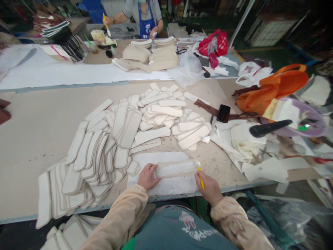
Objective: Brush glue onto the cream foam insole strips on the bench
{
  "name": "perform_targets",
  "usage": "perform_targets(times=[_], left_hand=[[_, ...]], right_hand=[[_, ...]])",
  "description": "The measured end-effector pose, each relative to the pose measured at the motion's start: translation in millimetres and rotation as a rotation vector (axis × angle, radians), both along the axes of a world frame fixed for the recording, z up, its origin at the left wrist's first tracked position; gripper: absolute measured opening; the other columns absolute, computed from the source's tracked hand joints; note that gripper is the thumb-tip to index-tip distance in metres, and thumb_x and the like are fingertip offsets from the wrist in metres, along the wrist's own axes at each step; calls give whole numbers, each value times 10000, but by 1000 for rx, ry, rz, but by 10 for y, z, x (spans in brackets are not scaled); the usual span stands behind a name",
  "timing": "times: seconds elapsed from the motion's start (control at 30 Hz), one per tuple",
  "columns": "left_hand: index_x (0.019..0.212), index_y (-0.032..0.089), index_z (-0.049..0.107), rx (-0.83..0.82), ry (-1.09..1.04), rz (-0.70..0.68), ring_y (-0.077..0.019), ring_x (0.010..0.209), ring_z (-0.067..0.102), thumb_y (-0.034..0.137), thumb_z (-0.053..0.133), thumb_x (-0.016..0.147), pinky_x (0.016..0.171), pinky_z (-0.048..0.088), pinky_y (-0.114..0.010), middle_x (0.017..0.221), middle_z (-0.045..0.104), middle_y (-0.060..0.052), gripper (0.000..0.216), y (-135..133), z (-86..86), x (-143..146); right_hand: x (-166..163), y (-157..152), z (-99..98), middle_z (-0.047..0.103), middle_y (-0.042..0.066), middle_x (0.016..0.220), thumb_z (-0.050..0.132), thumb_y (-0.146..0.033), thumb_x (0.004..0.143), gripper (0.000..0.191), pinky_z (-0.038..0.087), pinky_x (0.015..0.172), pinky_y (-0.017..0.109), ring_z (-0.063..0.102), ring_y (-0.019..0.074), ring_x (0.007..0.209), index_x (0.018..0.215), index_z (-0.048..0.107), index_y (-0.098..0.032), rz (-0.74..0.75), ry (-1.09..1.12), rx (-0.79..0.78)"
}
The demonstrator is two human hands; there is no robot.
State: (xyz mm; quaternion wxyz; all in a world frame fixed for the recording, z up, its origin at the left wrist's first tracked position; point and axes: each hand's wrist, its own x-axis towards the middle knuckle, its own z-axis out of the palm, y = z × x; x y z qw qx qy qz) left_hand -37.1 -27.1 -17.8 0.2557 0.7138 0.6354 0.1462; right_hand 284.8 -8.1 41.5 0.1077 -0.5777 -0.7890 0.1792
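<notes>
Fingers of my right hand (210, 187) are gripping a yellow brush (201, 180), its pale tip resting at the right end of a pale strip (177, 168). That strip is lying crosswise before me on a white sheet (171, 187), near the close edge of the table (41, 121). My left hand (148, 177) is touching the strip's left end, thumb and forefinger spread apart; whether they are pinching it or only pressing, I cannot tell. White streaks are running along the strip's face, so I am judging this to be a brushing-on step, with the coating seemingly reaching most of the length. What the next move is calling for, I think, is a steady left hand, so the strip isn't sliding, and a light right wrist near the rim. Other strips (85, 152) are lying in overlapping heaps beyond it and to my left.
</notes>
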Motion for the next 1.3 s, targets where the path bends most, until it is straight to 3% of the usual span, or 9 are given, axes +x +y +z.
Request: perform_targets(times=[0.13, 0.27, 0.37, 0.53, 0.73, 0.97, 1.1, 1.3], left_hand=[[1176, 201, 491, -14, -7, 18, -251, 1035, 495, 367, 714, 621, 919, 435, -406, 1104, 485, -92, 620, -7, 0, 0], [1178, 207, 479, -21, -46, 33, -246, 1033, 493, 375, 732, 601, 916, 433, -406, 1098, 489, -81, 651, -22, -4, -3], [1180, 201, 472, -20, -65, 43, -247, 1044, 486, 358, 731, 600, 913, 432, -407, 1105, 490, -82, 654, -31, -1, -8], [1171, 204, 475, -39, -93, 45, -249, 1043, 490, 312, 724, 594, 911, 429, -413, 1104, 498, -81, 638, -35, 7, -20], [1169, 221, 472, -47, -107, 60, -252, 1051, 489, 313, 733, 583, 917, 419, -428, 1120, 496, -76, 648, -40, -14, -22], [1156, 217, 477, -40, -88, 58, -251, 1037, 495, 304, 744, 571, 903, 430, -417, 1098, 500, -73, 649, -33, 6, -13], [1159, 205, 471, -41, -76, 46, -249, 1047, 486, 316, 742, 584, 909, 426, -415, 1103, 495, -78, 645, -32, 4, -9], [1198, 190, 445, -80, -68, 19, -248, 1055, 473, 314, 754, 580, 943, 407, -414, 1116, 490, -86, 701, -31, 40, -38]], right_hand=[[-396, -57, -41, 632, 37, 640, 358, -285, 934, 260, 353, 540, 241, 603, 159, 587, 855, 585, -184, 180, -112, -8], [-814, -121, 48, 638, 37, 697, 340, -286, 943, 238, 388, 599, 238, 618, 161, 662, 898, 554, -191, 379, 108, -168], [-1067, -123, 116, 625, 26, 727, 343, -296, 942, 210, 411, 645, 237, 611, 154, 693, 916, 530, -203, 403, 321, -305], [-1263, -67, 33, 559, -24, 635, 365, -336, 936, 193, 427, 608, 225, 569, 126, 603, 874, 505, -219, 236, 577, -522], [-1087, -85, -82, 542, -42, 590, 396, -399, 917, 211, 432, 544, 223, 517, 116, 523, 880, 500, -220, -55, 696, -567], [-1187, -130, -21, 559, -35, 597, 431, -433, 890, 235, 445, 541, 225, 518, 116, 528, 860, 510, -214, -8, 821, -709], [-1141, -101, -90, 540, -41, 587, 426, -456, 890, 254, 423, 509, 219, 487, 111, 506, 860, 500, -216, -109, 850, -690], [-621, -85, 39, 548, -27, 612, 456, -467, 878, 257, 434, 534, 237, 491, 122, 533, 884, 505, -215, -333, 837, -520]])
